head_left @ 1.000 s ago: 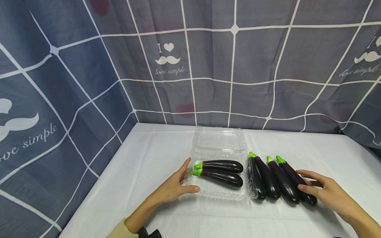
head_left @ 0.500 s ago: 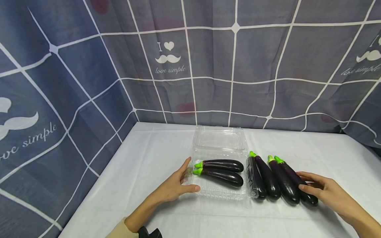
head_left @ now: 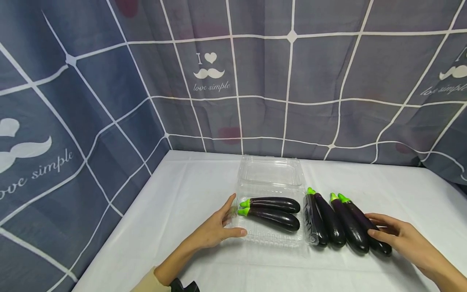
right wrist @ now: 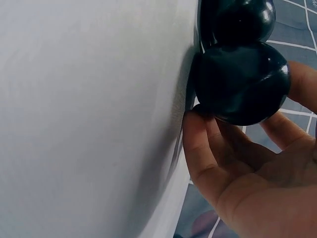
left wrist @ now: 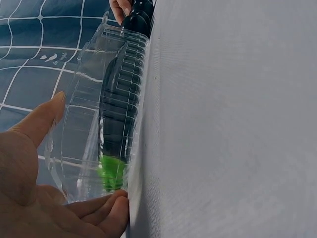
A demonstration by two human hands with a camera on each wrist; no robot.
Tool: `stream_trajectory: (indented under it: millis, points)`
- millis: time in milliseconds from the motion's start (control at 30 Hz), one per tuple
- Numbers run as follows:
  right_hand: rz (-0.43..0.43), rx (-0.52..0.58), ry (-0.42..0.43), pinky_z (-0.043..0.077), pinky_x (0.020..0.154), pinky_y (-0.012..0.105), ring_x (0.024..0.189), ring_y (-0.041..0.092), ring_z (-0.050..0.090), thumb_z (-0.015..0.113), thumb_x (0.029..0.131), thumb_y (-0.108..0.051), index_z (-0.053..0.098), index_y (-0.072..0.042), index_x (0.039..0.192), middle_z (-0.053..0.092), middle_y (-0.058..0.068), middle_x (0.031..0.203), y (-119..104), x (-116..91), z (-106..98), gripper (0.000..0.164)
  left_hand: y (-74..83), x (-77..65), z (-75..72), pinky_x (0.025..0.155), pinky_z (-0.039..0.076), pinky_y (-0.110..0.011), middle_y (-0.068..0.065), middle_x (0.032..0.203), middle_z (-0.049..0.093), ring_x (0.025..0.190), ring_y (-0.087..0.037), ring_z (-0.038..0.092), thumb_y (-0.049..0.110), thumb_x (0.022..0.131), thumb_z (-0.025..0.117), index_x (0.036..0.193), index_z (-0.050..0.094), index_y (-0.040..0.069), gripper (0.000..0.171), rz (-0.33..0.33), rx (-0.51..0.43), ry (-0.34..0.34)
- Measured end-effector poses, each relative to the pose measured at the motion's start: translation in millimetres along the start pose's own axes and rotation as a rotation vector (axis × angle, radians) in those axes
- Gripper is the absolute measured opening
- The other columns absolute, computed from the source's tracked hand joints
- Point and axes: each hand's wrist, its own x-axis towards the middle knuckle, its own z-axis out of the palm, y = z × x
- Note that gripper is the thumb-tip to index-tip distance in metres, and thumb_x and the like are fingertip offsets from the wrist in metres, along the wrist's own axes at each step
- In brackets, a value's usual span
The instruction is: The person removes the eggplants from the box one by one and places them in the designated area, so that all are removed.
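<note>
An open clear plastic clamshell box (head_left: pixel 270 237) lies on the white table, its lid (head_left: pixel 270 171) folded back. Two dark purple eggplants with green stems, an upper one (head_left: pixel 275 204) and a lower one (head_left: pixel 277 219), lie inside. My left hand (head_left: pixel 215 229) holds the box's left end, thumb near the front rim and fingers low along the side in the left wrist view. Several more eggplants (head_left: pixel 328 223) lie side by side just right of the box. With thumb and fingers around its lower end, my right hand (head_left: pixel 405 239) grips the rightmost eggplant (head_left: pixel 365 225), which leans against its neighbour (head_left: pixel 349 225).
Behind the table hangs a grey-blue checked curtain (head_left: pixel 262 81) with white lines and printed words. It continues along the left side. The white tablecloth (head_left: pixel 277 271) shows in front of the box and around the row of eggplants.
The rightmost eggplant's stem end has shifted slightly left, closer to its neighbour. Both hands keep nearly the same places, and the head view has moved a little.
</note>
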Motion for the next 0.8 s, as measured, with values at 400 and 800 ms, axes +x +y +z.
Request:
stream_trajectory:
  millis: [400, 800]
  points:
    - [0.022, -0.066, 0.066, 0.039, 0.065, 0.013, 0.094, -0.02, 0.04, 0.063, 0.099, -0.027, 0.046, 0.007, 0.14, 0.059, 0.014, 0.129, -4.8, -0.6, -1.9, 0.056, 1.4, -0.4, 0.4, 0.112, 0.032, -0.045, -0.021, 0.161, 0.014, 0.143, -0.038, 0.027, 0.039, 0.085, 0.078, 0.16, 0.004, 0.014, 0.108, -0.006, 0.005, 0.005]
    - [-0.112, -0.162, 0.279, 0.035, 0.071, 0.002, 0.112, 0.028, 0.052, 0.068, 0.096, -0.023, 0.059, -0.003, 0.133, 0.054, 0.023, 0.132, -61.2, 1.5, 6.7, 0.043, -0.7, 0.3, -0.2, 0.113, 0.032, -0.044, -0.022, 0.161, 0.013, 0.143, -0.038, 0.026, 0.04, 0.085, 0.078, 0.16, 0.004, 0.014, 0.109, -0.004, -0.001, 0.002]
